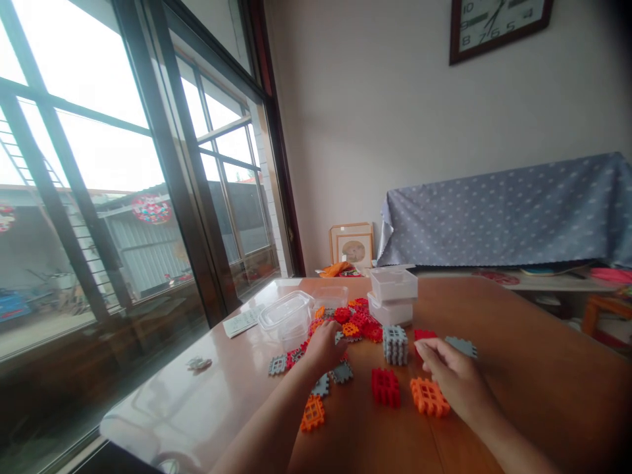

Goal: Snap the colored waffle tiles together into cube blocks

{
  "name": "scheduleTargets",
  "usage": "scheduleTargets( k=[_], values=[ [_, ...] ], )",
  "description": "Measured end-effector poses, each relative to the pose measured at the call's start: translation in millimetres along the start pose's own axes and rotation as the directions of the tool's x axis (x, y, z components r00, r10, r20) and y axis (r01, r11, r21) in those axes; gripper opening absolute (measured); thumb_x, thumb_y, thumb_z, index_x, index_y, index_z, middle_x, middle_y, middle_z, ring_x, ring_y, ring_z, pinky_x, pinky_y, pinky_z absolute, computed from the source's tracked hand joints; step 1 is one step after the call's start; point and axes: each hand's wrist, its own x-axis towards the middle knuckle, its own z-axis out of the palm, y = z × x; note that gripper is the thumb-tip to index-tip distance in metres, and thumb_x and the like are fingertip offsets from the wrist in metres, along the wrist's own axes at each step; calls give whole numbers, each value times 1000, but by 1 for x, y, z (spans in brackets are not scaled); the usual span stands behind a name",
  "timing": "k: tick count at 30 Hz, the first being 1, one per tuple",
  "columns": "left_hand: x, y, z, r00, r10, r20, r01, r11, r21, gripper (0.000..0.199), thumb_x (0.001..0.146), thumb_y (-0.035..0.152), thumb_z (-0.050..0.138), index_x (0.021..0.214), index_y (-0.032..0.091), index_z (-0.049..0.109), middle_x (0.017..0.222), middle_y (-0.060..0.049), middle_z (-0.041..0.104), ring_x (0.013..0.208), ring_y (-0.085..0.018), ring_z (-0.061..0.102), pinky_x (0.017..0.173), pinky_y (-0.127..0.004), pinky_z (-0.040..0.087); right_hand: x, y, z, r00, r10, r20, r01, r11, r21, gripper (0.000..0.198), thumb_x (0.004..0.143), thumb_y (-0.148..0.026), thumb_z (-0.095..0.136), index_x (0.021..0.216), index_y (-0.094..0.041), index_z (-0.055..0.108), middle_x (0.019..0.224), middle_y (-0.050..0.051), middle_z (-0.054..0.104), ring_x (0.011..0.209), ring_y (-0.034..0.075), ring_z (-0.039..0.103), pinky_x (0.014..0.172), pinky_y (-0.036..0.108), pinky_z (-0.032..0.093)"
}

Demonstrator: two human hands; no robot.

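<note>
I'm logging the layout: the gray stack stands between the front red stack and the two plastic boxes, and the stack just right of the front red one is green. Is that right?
One thing is off: beside the front red stack is an orange stack, not a green one, as the head view shows. The gray stack does stand between the front red stack and the two plastic boxes.

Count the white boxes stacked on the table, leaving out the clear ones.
2: the upper box sits on the lower box, just beyond the gray stack. Any behind them would be hidden.
</note>
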Motion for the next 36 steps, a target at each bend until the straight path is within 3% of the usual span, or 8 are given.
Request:
scheduleTargets(
  k=[7, 15, 19, 27, 32, 36],
  values=[
    [64, -1, 17, 996, -59, 69, 50, 991, 121, 32, 82, 26, 66, 113, 22, 68, 122, -11, 67, 113, -29, 61, 99, -40, 47, 2, 6, 0, 981, -185, 66, 195, 956, -220, 42, 97, -62, 48, 95, -26, 70, 75, 4, 71, 72, 24, 65, 68, 31, 49],
    [104, -7, 42, 985, -84, 153, 54, 979, 196, 47, 82, 53, 69, 120, 25, 68, 137, -14, 63, 130, -40, 52, 110, -56, 37, 1, 5, 2, 971, -237, -3, 224, 922, -315, 45, 97, -64, 45, 96, -28, 72, 85, 8, 76, 75, 26, 67, 70, 32, 51],
    [94, -9, 41, 981, -71, 182, 33, 978, 205, 42, 85, 52, 66, 117, 25, 69, 138, -14, 62, 128, -40, 53, 107, -56, 40, 2, 4, 0, 971, -240, 20, 233, 915, -328, 42, 99, -60, 43, 96, -28, 70, 87, 9, 76, 78, 26, 68, 71, 33, 51],
    [47, 1, 13, 966, 19, 260, -78, 973, 219, 31, 78, 41, 69, 103, 23, 70, 119, -14, 64, 113, -38, 59, 95, -47, 49, -1, -4, -4, 972, -222, 81, 236, 919, -315, 33, 101, -51, 47, 97, -28, 69, 82, 5, 73, 73, 23, 66, 70, 31, 48],
    [18, 5, 1, 964, 48, 263, -110, 968, 227, 30, 74, 34, 71, 102, 25, 69, 120, -11, 65, 111, -37, 60, 98, -50, 45, -2, -7, -4, 970, -230, 77, 243, 917, -315, 35, 101, -52, 46, 94, -26, 68, 76, 5, 70, 71, 23, 63, 69, 31, 47],
    [6, 8, -4, 967, 51, 251, -110, 967, 229, 17, 75, 23, 67, 91, 25, 68, 107, -7, 71, 105, -33, 63, 108, -55, 35, -3, -10, -4, 971, -229, 73, 241, 925, -294, 35, 100, -52, 47, 91, -26, 67, 74, 4, 68, 69, 22, 60, 67, 30, 46]
  ],
)
